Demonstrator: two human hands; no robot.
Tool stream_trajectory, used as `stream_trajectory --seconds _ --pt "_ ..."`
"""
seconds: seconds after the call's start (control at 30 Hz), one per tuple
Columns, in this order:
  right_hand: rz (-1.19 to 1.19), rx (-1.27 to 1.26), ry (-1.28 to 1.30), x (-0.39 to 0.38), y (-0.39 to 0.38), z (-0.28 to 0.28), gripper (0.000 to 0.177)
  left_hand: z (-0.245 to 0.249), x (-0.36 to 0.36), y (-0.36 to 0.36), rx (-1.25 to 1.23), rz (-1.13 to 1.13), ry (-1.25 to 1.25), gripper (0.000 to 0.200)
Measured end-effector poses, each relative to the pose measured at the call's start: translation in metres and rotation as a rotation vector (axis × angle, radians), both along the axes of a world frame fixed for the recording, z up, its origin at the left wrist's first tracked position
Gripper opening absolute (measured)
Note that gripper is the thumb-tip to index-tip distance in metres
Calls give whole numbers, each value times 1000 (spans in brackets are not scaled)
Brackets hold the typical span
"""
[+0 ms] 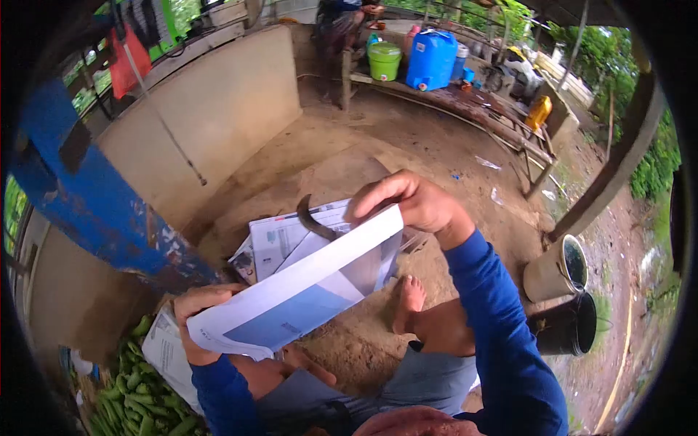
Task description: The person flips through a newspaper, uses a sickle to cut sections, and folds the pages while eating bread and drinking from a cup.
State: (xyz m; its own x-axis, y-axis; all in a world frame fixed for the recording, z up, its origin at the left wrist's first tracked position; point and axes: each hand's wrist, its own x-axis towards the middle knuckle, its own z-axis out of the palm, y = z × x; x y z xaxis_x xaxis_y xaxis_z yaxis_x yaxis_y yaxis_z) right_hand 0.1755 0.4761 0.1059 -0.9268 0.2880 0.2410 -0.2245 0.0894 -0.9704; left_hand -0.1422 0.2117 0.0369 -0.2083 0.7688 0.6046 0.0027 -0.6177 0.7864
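Two-handed grip: left hand (pixel 194 302) and right hand (pixel 422 203) pinch opposite ends of the printed sheet (pixel 291 312); I should hold it evenly taut.
Green vegetables (pixel 138 389): below my left hand.
Curved blade (pixel 308 218), apparently: beyond the sheet, lower end hidden; I should steer my fingers clear.
Paper stack (pixel 270 240): behind the sheet.
Far bench (pixel 486 109): blue jug (pixel 432 64).

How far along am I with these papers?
Nothing looks clearly finished. In hand is a printed sheet, held between your left hand and right hand. Possibly left are the loose papers ahead, by a dark curved object, and the paper beside the green vegetables; I can't tell whether any of those are already done.
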Motion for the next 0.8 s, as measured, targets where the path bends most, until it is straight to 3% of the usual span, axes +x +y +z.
stream_trajectory --seconds 0.1,0.23,0.27,0.37,0.5,0.53,0.73,0.8 --pt "-4 50 -27 -16 7 -15 29 18 6 -9 11 71 53 27" --pt "-324 342 -282 -7 15 -14 36 30 22 8 -107 -55 -161 25" --pt "-435 476 -390 -9 16 -14 37 29 23 8 -113 -19 -24 27" --pt "-381 822 -170 -34 -7 -23 40 26 29 12 -182 25 370 34" --pt "12 656 -153 -66 -66 -16 42 44 64 18 -276 183 779 32" --pt "137 592 -130 -72 -69 -18 41 43 65 19 -258 223 786 32" --pt "71 414 -274 -71 -66 -22 26 27 69 26 -127 498 671 32" --pt "29 358 -223 -66 -66 -16 24 15 65 30 -59 420 522 37"
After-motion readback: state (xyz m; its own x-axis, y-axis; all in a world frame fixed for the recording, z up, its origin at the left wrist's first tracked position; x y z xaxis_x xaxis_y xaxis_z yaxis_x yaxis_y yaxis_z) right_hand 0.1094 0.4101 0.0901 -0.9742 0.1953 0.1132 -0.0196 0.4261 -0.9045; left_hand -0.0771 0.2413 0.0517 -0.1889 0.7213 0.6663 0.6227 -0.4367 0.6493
